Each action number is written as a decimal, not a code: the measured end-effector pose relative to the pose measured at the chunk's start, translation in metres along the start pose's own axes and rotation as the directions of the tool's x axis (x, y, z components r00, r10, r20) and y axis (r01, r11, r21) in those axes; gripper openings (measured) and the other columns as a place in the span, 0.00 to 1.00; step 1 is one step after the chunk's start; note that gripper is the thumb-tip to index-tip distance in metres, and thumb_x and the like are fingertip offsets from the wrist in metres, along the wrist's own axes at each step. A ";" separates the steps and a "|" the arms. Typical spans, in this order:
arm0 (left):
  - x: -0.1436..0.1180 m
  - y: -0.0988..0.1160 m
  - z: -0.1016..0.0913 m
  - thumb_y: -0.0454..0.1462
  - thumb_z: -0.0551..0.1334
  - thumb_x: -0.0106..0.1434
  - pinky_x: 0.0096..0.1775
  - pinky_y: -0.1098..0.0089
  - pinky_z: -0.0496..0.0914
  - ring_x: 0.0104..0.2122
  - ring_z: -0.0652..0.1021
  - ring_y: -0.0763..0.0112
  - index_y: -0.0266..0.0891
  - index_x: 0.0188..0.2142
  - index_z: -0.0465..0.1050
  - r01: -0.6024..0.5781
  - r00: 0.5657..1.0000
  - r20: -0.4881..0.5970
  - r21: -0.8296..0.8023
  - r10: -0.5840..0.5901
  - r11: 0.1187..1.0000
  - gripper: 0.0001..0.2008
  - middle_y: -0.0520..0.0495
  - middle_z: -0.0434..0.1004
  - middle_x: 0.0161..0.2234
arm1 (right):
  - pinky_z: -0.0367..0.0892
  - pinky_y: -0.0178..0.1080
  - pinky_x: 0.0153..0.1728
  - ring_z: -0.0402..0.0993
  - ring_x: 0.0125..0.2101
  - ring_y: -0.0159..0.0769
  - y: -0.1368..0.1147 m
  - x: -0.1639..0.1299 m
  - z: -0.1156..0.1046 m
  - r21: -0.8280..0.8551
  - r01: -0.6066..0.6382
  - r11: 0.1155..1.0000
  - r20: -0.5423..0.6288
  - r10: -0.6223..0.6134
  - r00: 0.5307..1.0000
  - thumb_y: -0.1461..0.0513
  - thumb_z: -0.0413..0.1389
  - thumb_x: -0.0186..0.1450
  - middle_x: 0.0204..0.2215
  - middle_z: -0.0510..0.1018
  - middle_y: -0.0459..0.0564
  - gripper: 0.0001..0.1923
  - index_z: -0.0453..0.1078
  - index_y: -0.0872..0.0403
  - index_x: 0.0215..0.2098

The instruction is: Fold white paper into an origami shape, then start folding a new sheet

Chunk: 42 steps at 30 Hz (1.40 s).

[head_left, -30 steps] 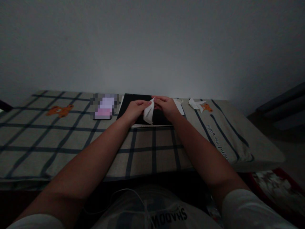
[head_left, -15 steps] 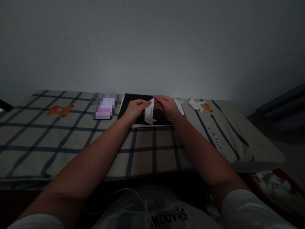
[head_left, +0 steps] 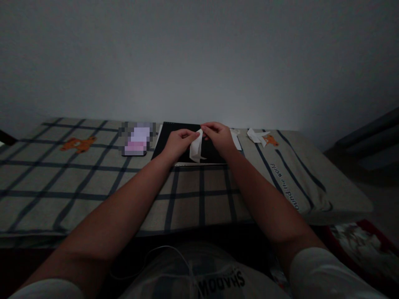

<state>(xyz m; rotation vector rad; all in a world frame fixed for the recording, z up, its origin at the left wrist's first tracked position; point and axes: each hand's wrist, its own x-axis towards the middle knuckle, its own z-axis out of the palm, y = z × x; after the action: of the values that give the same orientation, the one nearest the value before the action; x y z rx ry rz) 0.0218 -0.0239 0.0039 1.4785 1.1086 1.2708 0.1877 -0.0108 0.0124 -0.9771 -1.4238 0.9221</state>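
Around us: blurred-out object (head_left: 138, 139) to the left on the plaid cover (head_left: 93, 178), finished folded paper shape (head_left: 257, 136) to the right by the wall, flat white sheet (head_left: 234, 139) just beside our right hand (head_left: 218, 137). Nothing blocks the work. Left hand (head_left: 177, 143) and right hand both pinch the top of the white paper piece (head_left: 196, 147), held over the black board (head_left: 187, 141). Long axis near vertical, tip up, lower end curling right.

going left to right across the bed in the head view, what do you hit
orange bear print → blurred phone → left hand → folded white paper, pinched by both hands over the black board → right hand → folded paper figure → printed lettering
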 end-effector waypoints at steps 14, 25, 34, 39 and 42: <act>0.003 -0.003 0.000 0.54 0.70 0.51 0.28 0.71 0.63 0.25 0.69 0.73 0.37 0.25 0.76 0.000 1.000 -0.007 -0.052 0.000 0.999 0.21 0.50 0.72 0.23 | 0.70 0.36 0.31 0.73 0.26 0.31 0.000 -0.001 0.001 0.014 -0.121 0.993 0.076 0.120 0.990 0.54 0.64 0.58 0.24 0.78 0.46 0.12 0.77 0.54 0.30; -0.002 0.002 0.001 0.53 0.74 0.44 0.33 0.69 0.71 0.30 0.75 0.70 0.36 0.31 0.80 0.150 0.986 0.109 -0.217 -0.128 0.965 0.24 0.46 0.78 0.29 | 0.69 0.36 0.30 0.70 0.24 0.30 0.006 0.004 -0.003 0.002 -0.063 0.998 -0.049 0.063 0.997 0.54 0.62 0.60 0.21 0.76 0.44 0.11 0.76 0.54 0.30; -0.001 0.000 0.000 0.53 0.73 0.45 0.34 0.69 0.70 0.30 0.75 0.69 0.36 0.31 0.80 0.105 0.994 0.055 -0.150 -0.098 0.983 0.24 0.47 0.78 0.28 | 0.70 0.37 0.31 0.72 0.25 0.30 0.002 0.002 0.000 0.069 -0.074 0.995 -0.043 0.077 0.996 0.55 0.64 0.59 0.23 0.77 0.45 0.10 0.76 0.54 0.30; 0.004 -0.003 -0.002 0.53 0.72 0.49 0.34 0.70 0.69 0.30 0.75 0.70 0.36 0.35 0.80 0.036 0.999 -0.009 -0.143 -0.037 0.989 0.24 0.46 0.80 0.31 | 0.71 0.34 0.30 0.72 0.25 0.29 0.003 0.002 0.001 0.116 -0.164 0.980 0.055 0.158 0.986 0.51 0.66 0.56 0.24 0.78 0.46 0.15 0.76 0.54 0.30; 0.007 -0.006 -0.004 0.52 0.71 0.50 0.34 0.70 0.68 0.30 0.75 0.71 0.35 0.36 0.81 -0.020 0.998 -0.055 -0.140 0.012 0.990 0.23 0.46 0.81 0.32 | 0.71 0.34 0.30 0.73 0.26 0.29 0.004 0.001 0.001 0.082 -0.211 0.974 0.118 0.201 0.973 0.51 0.67 0.55 0.24 0.79 0.47 0.16 0.77 0.54 0.30</act>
<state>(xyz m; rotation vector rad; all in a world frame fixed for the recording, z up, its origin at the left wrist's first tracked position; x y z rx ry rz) 0.0179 -0.0153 -0.0002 1.3575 1.0215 1.3781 0.1869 -0.0088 0.0087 -1.0304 -1.3727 1.2013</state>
